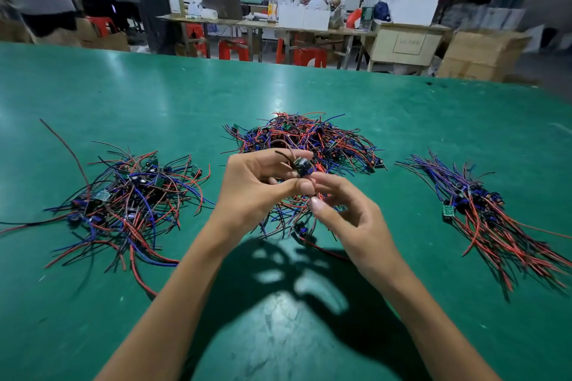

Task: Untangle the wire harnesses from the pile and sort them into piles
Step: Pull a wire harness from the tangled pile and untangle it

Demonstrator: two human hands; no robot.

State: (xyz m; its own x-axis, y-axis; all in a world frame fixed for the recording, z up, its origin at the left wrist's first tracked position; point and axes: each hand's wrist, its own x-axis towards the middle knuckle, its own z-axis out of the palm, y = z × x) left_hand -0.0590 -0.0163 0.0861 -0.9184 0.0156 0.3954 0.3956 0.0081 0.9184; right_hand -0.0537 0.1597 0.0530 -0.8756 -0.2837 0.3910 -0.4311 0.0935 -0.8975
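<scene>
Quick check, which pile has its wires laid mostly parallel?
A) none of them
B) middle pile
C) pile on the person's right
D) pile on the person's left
C: the right pile has its wires lying roughly side by side with the small boards bunched together, while the left pile and the middle pile are loose tangles with wires running every way.
</scene>
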